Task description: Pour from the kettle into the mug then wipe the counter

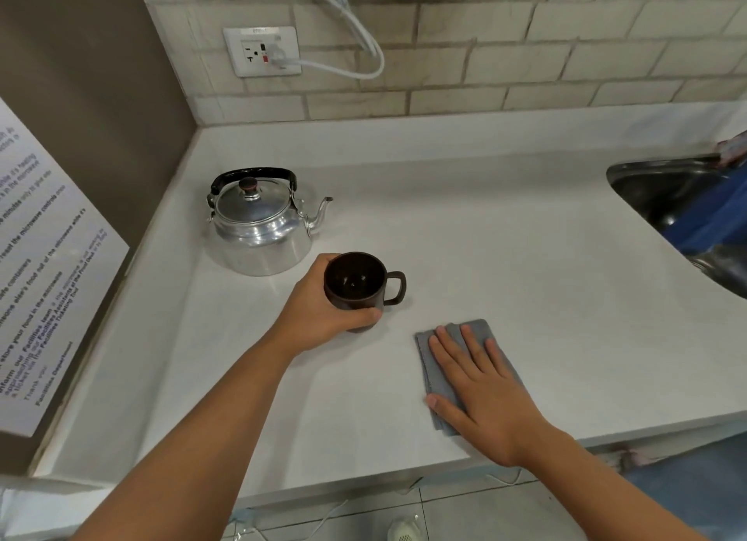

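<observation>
A shiny metal kettle (260, 227) with a black handle stands upright on the white counter (505, 257), its spout facing right. Just in front of it stands a dark brown mug (355, 278), handle to the right; my left hand (319, 310) is wrapped around its left side. To the right, near the counter's front edge, lies a folded grey cloth (438, 375). My right hand (481, 383) rests flat on top of it, fingers spread.
A steel sink (663, 193) with blue material in it sits at the right. A printed notice (40, 278) hangs on the brown left wall. A wall outlet (262, 51) with a white cable is on the tiled back wall.
</observation>
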Demonstrator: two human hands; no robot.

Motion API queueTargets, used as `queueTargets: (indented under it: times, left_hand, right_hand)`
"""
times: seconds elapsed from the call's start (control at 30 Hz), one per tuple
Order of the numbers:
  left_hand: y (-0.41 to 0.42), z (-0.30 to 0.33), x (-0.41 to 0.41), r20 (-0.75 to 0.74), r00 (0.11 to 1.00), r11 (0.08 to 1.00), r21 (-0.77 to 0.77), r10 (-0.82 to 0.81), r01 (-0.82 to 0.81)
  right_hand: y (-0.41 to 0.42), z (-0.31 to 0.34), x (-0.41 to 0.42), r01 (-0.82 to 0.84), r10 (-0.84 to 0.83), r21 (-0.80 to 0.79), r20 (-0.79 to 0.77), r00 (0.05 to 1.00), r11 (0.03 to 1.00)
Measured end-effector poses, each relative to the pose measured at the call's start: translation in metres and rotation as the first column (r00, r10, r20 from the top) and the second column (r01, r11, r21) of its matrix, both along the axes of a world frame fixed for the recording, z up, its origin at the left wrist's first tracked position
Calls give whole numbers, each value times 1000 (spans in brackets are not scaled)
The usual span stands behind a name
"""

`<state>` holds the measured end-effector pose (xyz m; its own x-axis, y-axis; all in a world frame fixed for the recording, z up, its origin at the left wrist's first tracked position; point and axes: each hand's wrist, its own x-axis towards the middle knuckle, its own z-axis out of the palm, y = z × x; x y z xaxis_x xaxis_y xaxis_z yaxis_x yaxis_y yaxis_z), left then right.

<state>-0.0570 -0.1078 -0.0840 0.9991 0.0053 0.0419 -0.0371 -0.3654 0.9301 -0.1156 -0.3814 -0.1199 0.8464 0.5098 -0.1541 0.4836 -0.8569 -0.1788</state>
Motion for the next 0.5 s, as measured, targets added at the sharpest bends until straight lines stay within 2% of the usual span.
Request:
queueTargets:
  times: [0.33,0.5]
  left_hand:
    - [9,4,-9,-95,995,998,-55,24,-30]
    - [24,38,-8,-26,1000,999,-44,-10,9]
  right_hand:
    - [3,-2,1,35,-34,17,-24,999,999]
    - [10,-2,2,78,-78,8,-32,996,997]
